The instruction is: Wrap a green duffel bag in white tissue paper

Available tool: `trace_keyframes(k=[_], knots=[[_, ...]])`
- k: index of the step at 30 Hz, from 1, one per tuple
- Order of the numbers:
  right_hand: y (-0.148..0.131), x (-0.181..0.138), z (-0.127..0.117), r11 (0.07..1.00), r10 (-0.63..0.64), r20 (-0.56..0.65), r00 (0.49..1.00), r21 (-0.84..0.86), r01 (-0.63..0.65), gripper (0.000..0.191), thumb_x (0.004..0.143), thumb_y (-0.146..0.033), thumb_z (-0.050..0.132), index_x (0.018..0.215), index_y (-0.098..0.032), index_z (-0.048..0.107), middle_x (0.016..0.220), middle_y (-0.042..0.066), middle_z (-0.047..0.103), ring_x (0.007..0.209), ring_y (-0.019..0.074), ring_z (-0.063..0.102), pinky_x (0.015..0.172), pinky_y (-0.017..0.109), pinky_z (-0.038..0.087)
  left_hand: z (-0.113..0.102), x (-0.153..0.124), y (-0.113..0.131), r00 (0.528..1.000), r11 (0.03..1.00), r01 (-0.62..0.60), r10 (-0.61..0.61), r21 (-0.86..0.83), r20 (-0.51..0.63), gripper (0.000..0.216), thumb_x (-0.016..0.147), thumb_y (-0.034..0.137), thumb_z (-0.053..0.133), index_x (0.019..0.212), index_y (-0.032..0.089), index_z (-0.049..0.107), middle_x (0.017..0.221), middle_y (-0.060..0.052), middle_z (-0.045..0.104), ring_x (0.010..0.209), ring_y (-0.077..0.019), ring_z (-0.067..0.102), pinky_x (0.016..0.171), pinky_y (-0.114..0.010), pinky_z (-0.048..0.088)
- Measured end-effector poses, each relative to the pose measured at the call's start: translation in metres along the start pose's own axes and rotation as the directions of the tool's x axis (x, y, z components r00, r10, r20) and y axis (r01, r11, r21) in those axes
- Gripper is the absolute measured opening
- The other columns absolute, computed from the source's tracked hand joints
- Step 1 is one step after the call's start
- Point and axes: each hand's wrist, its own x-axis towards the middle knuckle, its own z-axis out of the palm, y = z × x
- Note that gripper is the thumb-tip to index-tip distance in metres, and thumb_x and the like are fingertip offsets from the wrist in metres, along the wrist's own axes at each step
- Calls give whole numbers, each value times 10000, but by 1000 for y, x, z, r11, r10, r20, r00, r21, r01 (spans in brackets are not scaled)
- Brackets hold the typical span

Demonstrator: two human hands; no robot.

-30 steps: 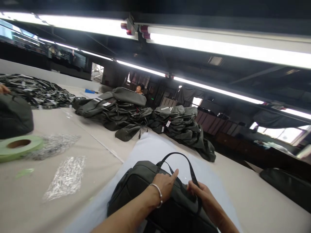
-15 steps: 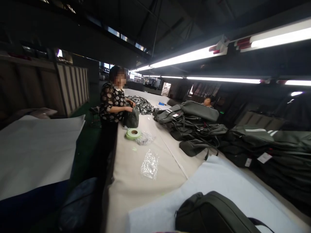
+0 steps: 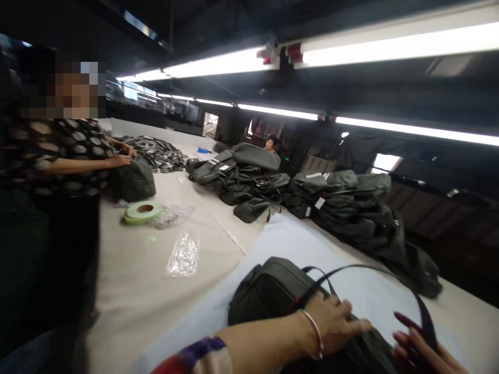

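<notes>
Stretching right across the view, the pale table (image 3: pixel 144 291) carries everything in play. Over at the left, a co-worker in a spotted top (image 3: pixel 74 156) stands by its edge, hands on another dark bag (image 3: pixel 134 182). Along the far side run heaps of grey bags (image 3: pixel 354 208), probably set back so they don't crowd the hands up front. Under the action lies a white sheet (image 3: pixel 319 249), perhaps to shield cloth from the tabletop. And on it, front and centre, sits the dark near bag (image 3: pixel 273 291), its handle strap (image 3: pixel 427 317) looping up and away to the right. Look at the left hand (image 3: pixel 331 322), palm down on top, fingers loosely spread, gripping nothing; it seems to be steadying the bag. The right hand (image 3: pixel 424 348) is blurred at the lower edge, beside the strap; whether it's closed on it, I can't tell. Off to the left lie a clear plastic packet (image 3: pixel 183 254) and a green tape roll (image 3: pixel 142 213), both well apart from the near bag, maybe parked there out of its way. Smallest of all, a slim dark-red thing (image 3: pixel 407 319) shows at the right fingers, too smeared to name.
</notes>
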Motion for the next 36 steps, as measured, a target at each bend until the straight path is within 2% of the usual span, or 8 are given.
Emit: trace_keyframes(k=[4,7,11,14,19,25,31,36], knots=[[-11,-32,-2,971,51,-16,999,235,-46,498,698,-464,785,1122,-275,604,793,1,572,548,111,483,488,262,496,10,6,-13,977,969,-190,203,-160,70,253,970,281,457,1179,231,592,1368,-84,528,1309,-291,435,1002,-521,399],[-23,-31,10,969,9,-38,999,248,0,487,695,-442,798,1087,-227,605,768,-9,556,492,77,385,419,231,403,2,10,-9,946,933,-290,313,-214,81,133,961,255,518,1008,194,626,1012,-48,682,1087,-247,592,1052,-515,341],[-27,-16,10,983,-56,-79,995,168,69,528,747,-542,723,1128,-209,573,751,-15,520,472,63,310,393,216,276,-42,2,16,922,893,-384,384,-234,-45,143,952,232,518,837,170,578,767,-32,658,698,-195,613,765,-392,436],[-14,5,14,970,-134,-155,979,-221,98,555,882,-631,435,1238,-210,499,804,13,556,488,96,338,415,249,281,-63,-23,42,933,903,-358,354,-237,-63,162,931,167,492,770,168,516,689,-38,609,622,-189,575,593,-342,351],[20,32,41,695,-204,-187,961,-719,7,461,920,-518,349,1161,-206,589,965,102,647,756,226,553,692,376,431,-15,-90,62,956,962,-218,244,-161,164,203,938,309,545,819,144,536,671,-36,570,596,-178,526,624,-346,334],[33,42,46,435,-198,-144,970,-899,-45,469,961,-441,256,1280,-260,549,1253,134,589,1078,349,562,908,524,398,18,-122,54,979,964,-154,178,-218,95,89,941,198,490,937,128,544,766,-21,504,701,-183,465,747,-357,360],[34,71,15,389,-62,-208,976,-906,-168,413,804,-193,457,1154,-220,673,1112,182,665,1095,394,590,948,620,384,17,-127,59,980,962,-148,174,-228,99,153,949,204,472,1013,102,565,792,-35,522,724,-185,478,792,-363,380],[34,82,2,563,35,0,999,-826,-20,407,778,-267,552,1160,-217,683,1153,82,690,1113,267,615,1004,390,445,3,-128,50,981,929,-172,191,-328,24,279,994,197,403,1233,109,514,982,-57,634,910,-177,556,1007,-356,349]])
